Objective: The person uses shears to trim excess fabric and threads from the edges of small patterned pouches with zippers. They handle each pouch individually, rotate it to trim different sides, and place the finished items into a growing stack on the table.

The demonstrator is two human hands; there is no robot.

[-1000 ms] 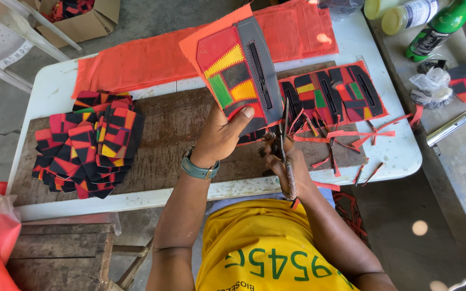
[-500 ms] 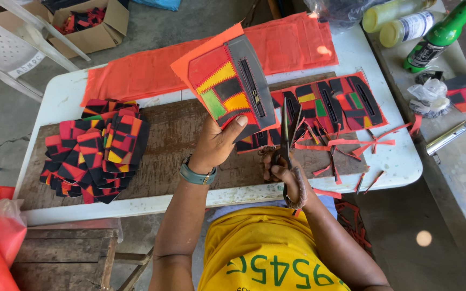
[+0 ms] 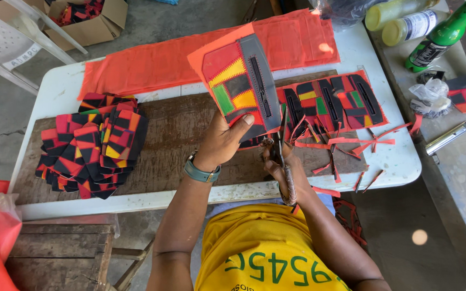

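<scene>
Head cam, looking straight down: left hand [image 3: 223, 141] is gripping the patchwork panel [image 3: 238, 86] at its near bottom edge, thumb pressed on the face, holding it up over the board [image 3: 173, 134]. Panel's long axis runs near-to-far, tipped a bit left at the top; its zip strip runs the same way along the right side, orange lining poking out top-left. Right hand [image 3: 284, 167] is clenched round scissors [image 3: 282, 148], blades pointing away from the person, up along the panel's lower right edge, touching or v. close, can't tell which.

Vs half a sec ago: panel sits more upright, less tilt to the left, and the scissors have come in closer to its edge. A full sec back the left hand was lower on the panel w/ the blades off to the right.

Around it: stack of finished patchwork pieces [image 3: 90, 145] on the board's left end, more zip panels [image 3: 333, 102] lying flat just right of the hands, red offcuts [image 3: 351, 143] scattered by them, orange cloth [image 3: 157, 62] folded across the table's far side. Table [image 3: 400, 161] white, bottles [image 3: 443, 32] well off to the far right.
</scene>
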